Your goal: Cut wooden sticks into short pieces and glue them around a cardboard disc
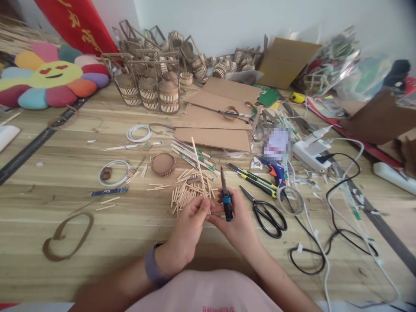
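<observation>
Pinched in my left hand (pixel 191 221) is a long thin bamboo stick (pixel 197 164) that points up and away from me. My right hand (pixel 236 214) grips a pair of pliers (pixel 225 195) with blue and black handles, jaws upward, and its thumb reaches close to the left fingers. Just beyond the hands lies a loose pile of short cut sticks (pixel 186 195). Paper-wrapped sticks (pixel 191 152) lie farther back. A small round woven tray (pixel 163 164) sits left of the pile. Black-handled scissors (pixel 267 216) rest beside my right hand.
Cutter knives (pixel 256 180), a blue glue gun (pixel 277 172), a tape roll (pixel 290 200) and a power strip (pixel 312 151) with trailing cables lie at the right. Cardboard sheets (pixel 214 112) and small lidded baskets in frames (pixel 149 91) are behind. White rings (pixel 113 162) lie left.
</observation>
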The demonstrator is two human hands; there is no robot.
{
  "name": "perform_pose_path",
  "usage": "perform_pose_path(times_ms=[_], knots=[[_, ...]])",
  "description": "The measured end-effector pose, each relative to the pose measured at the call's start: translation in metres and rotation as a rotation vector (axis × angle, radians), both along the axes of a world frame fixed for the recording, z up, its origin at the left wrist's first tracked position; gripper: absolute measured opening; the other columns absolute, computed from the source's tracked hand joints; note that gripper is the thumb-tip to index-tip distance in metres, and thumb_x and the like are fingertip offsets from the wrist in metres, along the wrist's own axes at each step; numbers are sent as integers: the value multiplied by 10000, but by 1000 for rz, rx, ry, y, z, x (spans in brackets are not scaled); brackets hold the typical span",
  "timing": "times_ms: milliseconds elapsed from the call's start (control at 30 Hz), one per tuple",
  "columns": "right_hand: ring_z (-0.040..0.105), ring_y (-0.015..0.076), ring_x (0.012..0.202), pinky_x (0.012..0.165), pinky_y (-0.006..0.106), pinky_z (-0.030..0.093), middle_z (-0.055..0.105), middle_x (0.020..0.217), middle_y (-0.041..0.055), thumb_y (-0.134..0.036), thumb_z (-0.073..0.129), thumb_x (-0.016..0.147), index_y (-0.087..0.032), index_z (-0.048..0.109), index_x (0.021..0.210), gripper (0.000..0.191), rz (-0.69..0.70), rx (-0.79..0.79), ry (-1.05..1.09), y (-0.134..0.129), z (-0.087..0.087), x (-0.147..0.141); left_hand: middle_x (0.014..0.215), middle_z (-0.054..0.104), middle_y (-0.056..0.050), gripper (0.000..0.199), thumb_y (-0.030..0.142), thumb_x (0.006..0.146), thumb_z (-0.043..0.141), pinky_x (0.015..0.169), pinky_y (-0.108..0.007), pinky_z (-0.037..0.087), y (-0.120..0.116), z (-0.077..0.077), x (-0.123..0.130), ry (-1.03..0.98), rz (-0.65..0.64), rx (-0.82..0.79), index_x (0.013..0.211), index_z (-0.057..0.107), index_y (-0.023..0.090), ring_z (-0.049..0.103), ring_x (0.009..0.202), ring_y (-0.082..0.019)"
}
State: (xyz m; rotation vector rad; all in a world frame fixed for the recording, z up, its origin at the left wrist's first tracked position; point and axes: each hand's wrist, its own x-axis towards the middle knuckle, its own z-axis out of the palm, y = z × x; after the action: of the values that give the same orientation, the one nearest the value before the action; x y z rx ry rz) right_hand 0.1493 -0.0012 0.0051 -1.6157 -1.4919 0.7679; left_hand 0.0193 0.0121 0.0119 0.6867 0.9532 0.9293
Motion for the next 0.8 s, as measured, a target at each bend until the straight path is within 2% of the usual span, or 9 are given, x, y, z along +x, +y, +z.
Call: perform_pose_path(times_ms=[133, 233, 333, 400, 500, 633, 800], knots=[[620, 251, 910, 809, 403, 523, 595, 982, 52, -335, 783, 662, -231, 510, 1093, 521, 12, -36, 13, 0, 3, 2, 763, 690, -34, 413, 600, 769, 661, 771, -317, 483, 0, -1, -1, 60, -41, 22, 725, 583, 197, 658, 821, -225], [611, 247, 980, 881, 397, 495, 615, 1055, 67, -320, 737, 719, -232, 512, 1140, 485, 128, -76, 29, -3, 12, 11, 764, 711, -51, 391, 571, 807, 628, 731, -323, 499, 2, -2, -5, 67, -107, 61, 756, 604, 185, 672, 769, -228], [617, 222, 964, 878, 368, 485, 638, 1075, 73, -371, 628, 836, -226, 536, 1159, 367, 293, -261, 138, -11, 24, 30, 731, 729, -49, 360, 528, 849, 593, 782, -324, 491, 5, -3, -12, 142, -170, 113, 821, 636, 171, 684, 759, -220], [610, 217, 924, 850, 361, 481, 651, 1018, 71, -428, 610, 852, -213, 567, 1159, 377, 347, -428, 212, -17, 33, 43, 702, 737, -39, 346, 513, 864, 577, 808, -321, 480, 6, -4, -16, 195, -198, 128, 862, 639, 172, 692, 753, -214], [594, 218, 908, 818, 352, 472, 658, 998, 75, -501, 668, 794, -196, 604, 1141, 467, 299, -633, 346, -26, 42, 61, 691, 748, -36, 361, 525, 865, 561, 810, -330, 475, 6, -4, -19, 238, -252, 119, 898, 633, 173, 701, 744, -218], [568, 209, 859, 688, 309, 451, 645, 966, 83, -559, 709, 726, -170, 651, 987, 473, 205, -818, 398, -31, 47, 73, 687, 751, -39, 393, 550, 854, 556, 823, -341, 469, 4, -6, -20, 221, -321, 100, 903, 634, 168, 703, 743, -221], [550, 190, 849, 663, 286, 426, 622, 972, 71, -489, 711, 728, -168, 647, 980, 413, 311, -923, 466, -25, 50, 70, 632, 721, -27, 418, 578, 838, 567, 793, -328, 452, 2, -5, -20, 185, -418, 95, 866, 649, 169, 681, 684, -213]])
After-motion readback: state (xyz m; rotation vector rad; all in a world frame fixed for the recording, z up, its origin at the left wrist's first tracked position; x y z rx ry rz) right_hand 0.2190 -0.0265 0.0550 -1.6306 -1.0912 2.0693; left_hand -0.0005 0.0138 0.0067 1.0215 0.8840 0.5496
